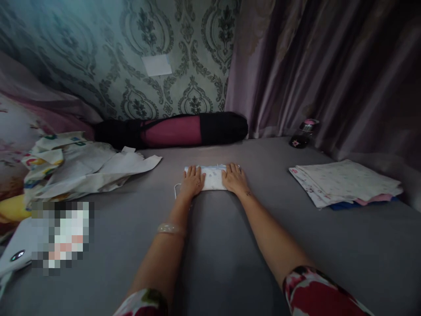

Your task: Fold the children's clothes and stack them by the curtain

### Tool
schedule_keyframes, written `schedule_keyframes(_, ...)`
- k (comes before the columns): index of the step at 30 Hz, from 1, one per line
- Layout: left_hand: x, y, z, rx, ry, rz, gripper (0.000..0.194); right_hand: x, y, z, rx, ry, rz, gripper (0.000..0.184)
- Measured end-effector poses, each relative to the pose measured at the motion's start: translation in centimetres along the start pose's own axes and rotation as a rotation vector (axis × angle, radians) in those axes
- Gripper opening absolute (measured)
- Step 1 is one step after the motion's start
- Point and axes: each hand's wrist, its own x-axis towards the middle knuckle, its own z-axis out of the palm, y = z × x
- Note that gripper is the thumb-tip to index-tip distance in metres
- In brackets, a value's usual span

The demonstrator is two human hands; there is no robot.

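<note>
A small folded white cloth (213,179) with a faint print and a pale blue upper edge lies flat on the grey bed sheet (217,245). My left hand (193,181) rests palm down on its left end, fingers stretched forward. On the right end lies my right hand (234,177), also flat with the fingers out. A thin white cord loop (176,190) sticks out beside my left wrist. The middle of the cloth shows between the hands; both ends are partly covered.
Folded cloths (345,177) are stacked at the right, with a dark bottle (301,135) behind them. A black and maroon long bag (174,131) lies along the wall. Crumpled fabric (88,164) and a white device (23,245) are at the left, near a blurred-out patch.
</note>
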Motion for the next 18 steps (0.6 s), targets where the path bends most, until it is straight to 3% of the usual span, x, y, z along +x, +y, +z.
schedule_keyframes(5,0.8,-0.2,-0.7,-0.001,-0.02,-0.001,0.054,0.7,0.2,-0.3,-0.006,-0.046,-0.013,0.053)
schedule_keyframes(11,4.0,-1.8,-3.9,0.022,-0.227,0.065,0.034,3.7,1.5,-2.4,-0.063,-0.354,-0.073,0.043)
schedule_keyframes(18,8.5,-2.7,-5.1,0.053,-0.362,0.09,0.049,8.0,2.4,-3.6,-0.05,-0.389,-0.085,0.025)
